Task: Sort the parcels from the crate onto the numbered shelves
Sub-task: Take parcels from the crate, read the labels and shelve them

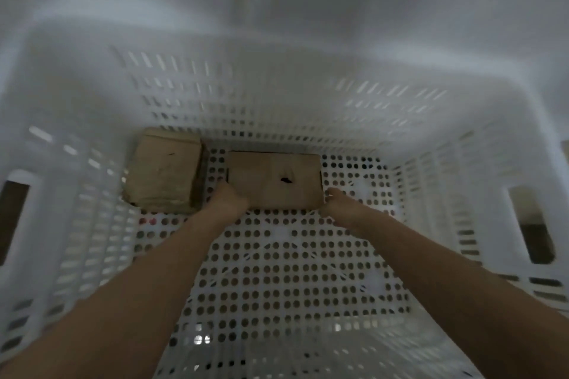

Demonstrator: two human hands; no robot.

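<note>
I look down into a deep white perforated crate (pixel 277 271). A flat brown cardboard parcel (pixel 274 178) with a dark mark on top lies near the far wall. My left hand (pixel 228 198) grips its near-left corner and my right hand (pixel 334 203) grips its near-right corner, fingers curled at the edges. A second, thicker brown parcel (pixel 164 171) sits in the far-left corner, just left of my left hand. The picture is blurred.
The crate's slotted walls rise on all sides, with handle cut-outs on the left wall (pixel 12 221) and on the right wall (pixel 529 221). Bare perforated floor stretches from the parcels toward me. No shelves are in view.
</note>
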